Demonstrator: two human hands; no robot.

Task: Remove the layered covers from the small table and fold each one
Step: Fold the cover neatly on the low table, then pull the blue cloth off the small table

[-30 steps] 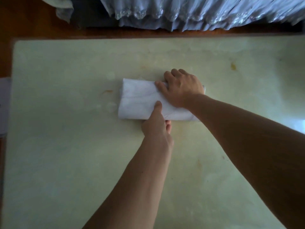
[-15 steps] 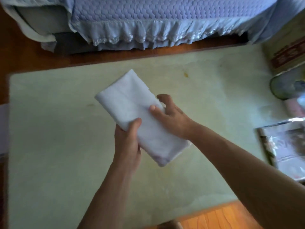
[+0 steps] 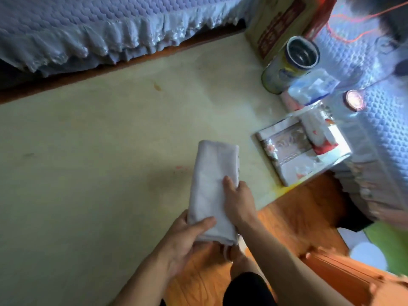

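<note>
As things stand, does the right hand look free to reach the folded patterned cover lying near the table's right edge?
Probably not yet: the right hand grips the folded white cloth together with the left hand. Nothing lies between it and the folded patterned cover, so releasing the cloth would leave the way free.

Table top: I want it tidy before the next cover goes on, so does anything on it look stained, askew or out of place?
Yes. The table has a brown spot near its far edge and a faint pink smear beside the folded white cover. At its right corner, a wrapped packet lies askew.
</note>
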